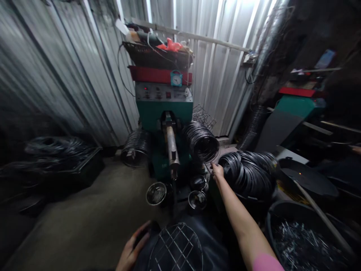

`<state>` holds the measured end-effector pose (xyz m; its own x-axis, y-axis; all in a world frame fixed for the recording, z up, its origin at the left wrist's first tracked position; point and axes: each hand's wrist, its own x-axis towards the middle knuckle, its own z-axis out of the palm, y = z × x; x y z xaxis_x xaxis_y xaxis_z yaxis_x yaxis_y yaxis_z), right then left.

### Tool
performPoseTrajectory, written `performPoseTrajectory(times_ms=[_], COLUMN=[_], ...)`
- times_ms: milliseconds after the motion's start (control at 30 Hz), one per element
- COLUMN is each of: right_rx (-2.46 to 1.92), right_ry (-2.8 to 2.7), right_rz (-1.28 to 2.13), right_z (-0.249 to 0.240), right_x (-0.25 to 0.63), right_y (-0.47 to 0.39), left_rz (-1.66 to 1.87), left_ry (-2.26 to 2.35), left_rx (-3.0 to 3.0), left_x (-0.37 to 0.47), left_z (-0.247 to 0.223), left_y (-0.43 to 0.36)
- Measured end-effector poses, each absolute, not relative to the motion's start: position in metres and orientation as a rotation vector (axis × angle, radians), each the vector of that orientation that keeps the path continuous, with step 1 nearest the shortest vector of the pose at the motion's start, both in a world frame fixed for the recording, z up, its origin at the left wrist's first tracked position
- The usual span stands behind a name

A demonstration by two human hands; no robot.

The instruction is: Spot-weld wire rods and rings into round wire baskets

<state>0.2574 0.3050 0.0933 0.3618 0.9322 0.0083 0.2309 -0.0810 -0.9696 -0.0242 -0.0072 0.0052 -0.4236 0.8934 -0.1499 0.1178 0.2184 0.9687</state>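
Note:
My right hand reaches forward, fingers closed at the lower front edge of a bundle of wire rings hanging on the right of the green machine. It seems to pinch one ring there; blur hides the exact grip. Low in front of me, my left hand has its fingers apart beside a round wire grill rack with a crossed lattice. The rack lies on the dark cloth over my lap. From the machine, a metal arm points toward me, above the bowls.
Metal bowls stand below the arm. More rings hang left of the machine. A heap of black wire rings and a tub of metal pieces are at right. Wire coils fill a crate at left.

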Motion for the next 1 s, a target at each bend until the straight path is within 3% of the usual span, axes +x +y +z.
performPoseTrajectory(times_ms=[167,300,467,733,900,1000], right_rx=[-1.437,-1.300,-1.027,-0.890,-0.761,-0.930], right_ry=[-0.997,-0.913,-0.818,-0.958,-1.150,-1.479], right_rz=[0.858,0.822,0.813,0.882,0.825,0.632], right_z=[0.104,0.117,0.154,0.234,0.281,0.306], right_x=[0.254,0.253,0.251,0.245,0.251,0.273], right_y=[0.290,0.278,0.249,0.234,0.243,0.226], left_rz=[0.916,0.469,0.473,0.589,0.589,0.633], left_ry=[2.218,2.683,2.782,2.813,2.734,2.713], left_rx=[1.639,1.630,1.570,1.663,1.752,1.798], left_x=[-0.067,-0.084,-0.089,-0.100,-0.110,-0.108], left_z=[0.060,0.088,0.078,0.049,0.051,0.051], left_y=[0.078,0.147,0.190,0.188,0.197,0.193])
